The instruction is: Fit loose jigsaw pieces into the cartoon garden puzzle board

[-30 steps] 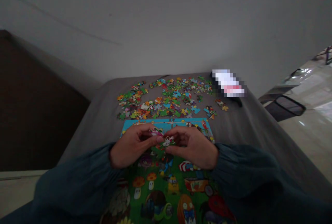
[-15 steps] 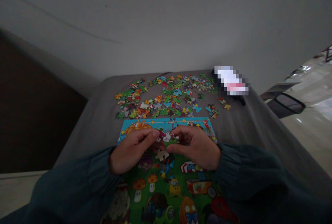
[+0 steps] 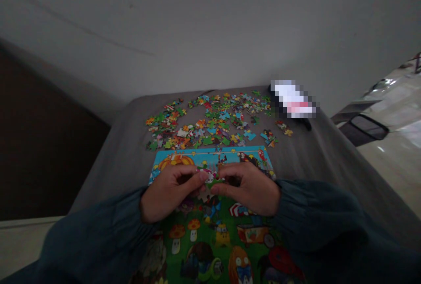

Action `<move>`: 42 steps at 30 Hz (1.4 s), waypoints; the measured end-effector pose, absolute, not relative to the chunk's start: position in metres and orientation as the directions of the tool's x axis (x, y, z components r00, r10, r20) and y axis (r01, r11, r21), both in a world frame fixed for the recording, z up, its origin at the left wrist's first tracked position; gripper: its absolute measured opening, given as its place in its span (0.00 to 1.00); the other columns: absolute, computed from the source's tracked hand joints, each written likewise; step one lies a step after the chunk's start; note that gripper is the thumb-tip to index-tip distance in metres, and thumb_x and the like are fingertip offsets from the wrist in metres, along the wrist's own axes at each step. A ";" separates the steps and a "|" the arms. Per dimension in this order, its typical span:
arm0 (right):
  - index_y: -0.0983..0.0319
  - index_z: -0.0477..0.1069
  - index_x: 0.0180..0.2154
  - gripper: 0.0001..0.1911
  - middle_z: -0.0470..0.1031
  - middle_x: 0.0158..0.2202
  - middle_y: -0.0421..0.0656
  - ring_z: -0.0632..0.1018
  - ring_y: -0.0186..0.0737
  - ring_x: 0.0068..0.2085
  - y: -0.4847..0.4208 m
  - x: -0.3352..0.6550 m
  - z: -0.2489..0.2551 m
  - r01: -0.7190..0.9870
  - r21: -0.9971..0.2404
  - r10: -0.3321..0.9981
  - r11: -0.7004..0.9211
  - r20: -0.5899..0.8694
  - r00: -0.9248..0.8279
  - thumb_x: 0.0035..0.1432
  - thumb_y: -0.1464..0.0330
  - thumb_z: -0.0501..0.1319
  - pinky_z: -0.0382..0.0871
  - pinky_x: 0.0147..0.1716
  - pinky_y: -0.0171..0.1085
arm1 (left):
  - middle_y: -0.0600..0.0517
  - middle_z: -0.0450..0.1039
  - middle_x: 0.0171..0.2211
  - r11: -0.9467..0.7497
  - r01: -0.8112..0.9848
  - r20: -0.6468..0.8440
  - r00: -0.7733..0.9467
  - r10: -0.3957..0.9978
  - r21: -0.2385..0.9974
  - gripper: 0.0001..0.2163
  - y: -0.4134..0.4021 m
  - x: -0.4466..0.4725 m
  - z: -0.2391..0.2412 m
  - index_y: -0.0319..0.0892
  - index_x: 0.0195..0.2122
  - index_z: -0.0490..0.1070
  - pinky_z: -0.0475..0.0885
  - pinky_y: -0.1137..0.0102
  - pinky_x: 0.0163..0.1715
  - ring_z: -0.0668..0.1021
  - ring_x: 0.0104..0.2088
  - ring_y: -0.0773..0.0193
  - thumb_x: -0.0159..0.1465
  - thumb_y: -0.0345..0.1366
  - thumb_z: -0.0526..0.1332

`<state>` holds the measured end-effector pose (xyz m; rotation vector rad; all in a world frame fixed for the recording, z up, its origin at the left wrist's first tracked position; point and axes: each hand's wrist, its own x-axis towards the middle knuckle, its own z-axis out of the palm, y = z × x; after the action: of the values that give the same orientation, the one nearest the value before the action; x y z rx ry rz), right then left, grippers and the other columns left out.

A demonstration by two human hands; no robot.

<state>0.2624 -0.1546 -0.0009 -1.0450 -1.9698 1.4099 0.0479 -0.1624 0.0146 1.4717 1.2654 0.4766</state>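
My left hand and my right hand meet over a colourful, partly built jigsaw puzzle on a grey cloth surface. Both pinch small puzzle pieces between thumbs and fingertips, held together just above the puzzle. A pale gap in the puzzle shows right under the fingers. Dark teal sleeves cover both forearms.
Several loose puzzle pieces lie scattered on the cloth beyond the puzzle. A blurred white and pink object on something dark rests at the far right corner. A pale wall stands behind; a shiny floor with a dark bag lies to the right.
The hands have drawn closer together, pressing the pieces against each other. The view has tilted slightly, so the puzzle sits a little higher in the picture.
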 end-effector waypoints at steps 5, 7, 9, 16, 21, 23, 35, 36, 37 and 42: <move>0.61 0.79 0.31 0.11 0.67 0.23 0.35 0.64 0.30 0.24 -0.153 0.265 -0.007 0.328 -0.936 0.857 0.130 -0.060 -0.512 0.55 0.60 0.71 0.55 0.24 0.33 | 0.55 0.68 0.19 0.193 0.481 -0.374 0.314 0.873 0.855 0.20 -0.164 0.045 0.010 0.43 0.25 0.74 0.66 0.74 0.18 0.70 0.20 0.67 0.58 0.56 0.63; 0.61 0.80 0.32 0.12 0.69 0.23 0.36 0.65 0.30 0.24 -0.151 0.264 -0.008 0.299 -0.949 0.879 0.095 -0.062 -0.473 0.52 0.59 0.73 0.57 0.23 0.33 | 0.54 0.71 0.20 0.154 0.480 -0.331 0.309 0.892 0.864 0.19 -0.163 0.045 0.009 0.42 0.24 0.74 0.66 0.74 0.19 0.71 0.21 0.67 0.57 0.54 0.65; 0.61 0.80 0.35 0.15 0.72 0.24 0.37 0.67 0.31 0.25 -0.150 0.264 -0.008 0.237 -0.971 0.891 0.020 -0.090 -0.444 0.50 0.57 0.73 0.60 0.24 0.34 | 0.52 0.74 0.22 0.130 0.461 -0.291 0.297 0.910 0.878 0.18 -0.162 0.044 0.009 0.42 0.24 0.75 0.67 0.74 0.21 0.73 0.23 0.66 0.56 0.53 0.66; 0.62 0.79 0.37 0.19 0.78 0.28 0.39 0.76 0.34 0.28 -0.149 0.263 0.001 0.059 -0.986 0.912 -0.155 -0.165 -0.376 0.45 0.59 0.75 0.70 0.27 0.34 | 0.52 0.76 0.21 0.102 0.465 -0.261 0.293 0.920 0.879 0.18 -0.160 0.044 0.011 0.43 0.24 0.78 0.65 0.74 0.20 0.72 0.21 0.66 0.59 0.53 0.64; 0.62 0.79 0.35 0.14 0.75 0.23 0.37 0.74 0.31 0.24 -0.149 0.262 0.000 0.088 -0.982 0.900 -0.170 -0.191 -0.391 0.46 0.64 0.74 0.69 0.25 0.33 | 0.53 0.76 0.21 0.092 0.464 -0.255 0.301 0.919 0.881 0.17 -0.161 0.043 0.011 0.43 0.25 0.81 0.63 0.75 0.19 0.70 0.22 0.67 0.59 0.51 0.65; 0.62 0.79 0.34 0.14 0.75 0.24 0.37 0.74 0.31 0.24 -0.149 0.262 -0.002 0.103 -0.978 0.896 -0.180 -0.206 -0.393 0.44 0.64 0.74 0.69 0.25 0.33 | 0.54 0.76 0.22 0.090 0.470 -0.255 0.301 0.919 0.878 0.16 -0.162 0.043 0.011 0.44 0.26 0.82 0.63 0.76 0.20 0.70 0.22 0.67 0.59 0.50 0.66; 0.62 0.79 0.35 0.16 0.76 0.25 0.39 0.75 0.33 0.26 -0.147 0.265 -0.005 0.128 -0.986 0.915 -0.110 -0.151 -0.375 0.46 0.60 0.75 0.70 0.25 0.34 | 0.55 0.70 0.18 -0.026 0.541 -0.180 0.323 0.929 0.841 0.16 -0.163 0.043 0.011 0.44 0.24 0.80 0.59 0.76 0.18 0.67 0.21 0.69 0.60 0.49 0.65; 0.62 0.79 0.35 0.16 0.76 0.25 0.39 0.75 0.33 0.26 -0.147 0.265 -0.006 0.131 -0.985 0.913 -0.111 -0.153 -0.377 0.45 0.60 0.75 0.70 0.25 0.34 | 0.55 0.71 0.19 -0.028 0.537 -0.178 0.326 0.929 0.843 0.16 -0.164 0.043 0.011 0.43 0.24 0.80 0.60 0.76 0.18 0.67 0.21 0.69 0.61 0.49 0.64; 0.62 0.79 0.35 0.16 0.76 0.26 0.39 0.75 0.33 0.26 -0.147 0.265 -0.006 0.135 -0.985 0.912 -0.112 -0.156 -0.380 0.45 0.60 0.75 0.71 0.25 0.34 | 0.56 0.71 0.19 -0.029 0.537 -0.177 0.330 0.927 0.843 0.15 -0.164 0.044 0.011 0.44 0.25 0.81 0.60 0.76 0.19 0.67 0.21 0.69 0.61 0.49 0.64; 0.62 0.79 0.36 0.17 0.77 0.27 0.39 0.75 0.33 0.26 -0.147 0.265 -0.008 0.132 -0.984 0.908 -0.117 -0.159 -0.387 0.44 0.62 0.76 0.73 0.28 0.35 | 0.55 0.72 0.19 -0.033 0.558 -0.189 0.336 0.923 0.829 0.16 -0.164 0.043 0.012 0.43 0.27 0.82 0.61 0.74 0.20 0.68 0.21 0.68 0.61 0.49 0.64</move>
<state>0.2647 -0.1474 -0.0082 -1.1757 -1.5202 1.5671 0.0430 -0.1642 0.0122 1.7091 1.3357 0.5133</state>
